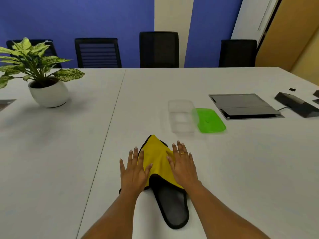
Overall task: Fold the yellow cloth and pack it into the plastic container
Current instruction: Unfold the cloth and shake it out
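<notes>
Your hands, left [133, 171] and right [183, 165], press flat on the half-folded yellow cloth [156, 159]; plastic container [181, 116] unfilled; packing remains.

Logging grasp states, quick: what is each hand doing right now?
Left hand: open, pressing flat on the yellow cloth.
Right hand: open, flat on the same cloth.

Bright, diffuse room light falls evenly on the white tabletop [224, 161], leaving only soft, faint shadows beside the plant pot [49, 95]. The picture is slightly soft overall, and wide-angle distortion bends the edges.
</notes>
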